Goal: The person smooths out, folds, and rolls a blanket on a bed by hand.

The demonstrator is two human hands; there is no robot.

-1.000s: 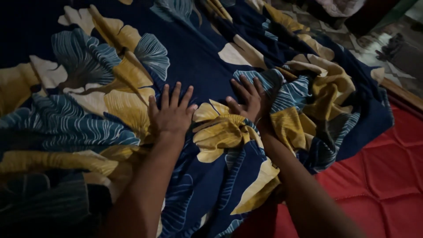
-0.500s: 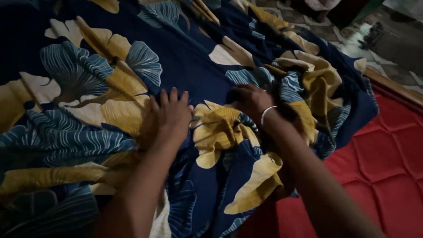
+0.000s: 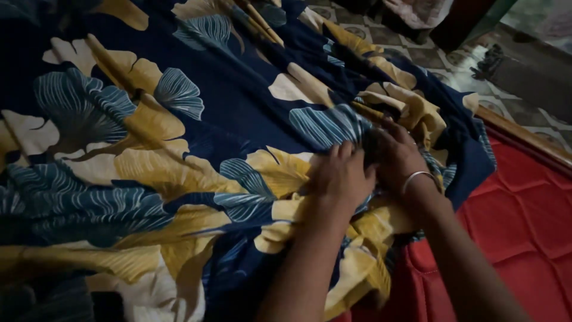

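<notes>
Both my left hand (image 3: 341,176) and right hand (image 3: 398,156) clench bunched navy leaf-print sheet (image 3: 238,101); mid-gathering, next probably needs pulling it taut.

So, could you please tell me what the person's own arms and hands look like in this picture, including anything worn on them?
Both forearms are bare, with no sleeves in view. The left hand wears nothing that shows: no ring, watch or glove. The right hand is also ungloved, and a thin silver-coloured bangle circles its wrist. The dim light hides finer details such as the nails.
</notes>
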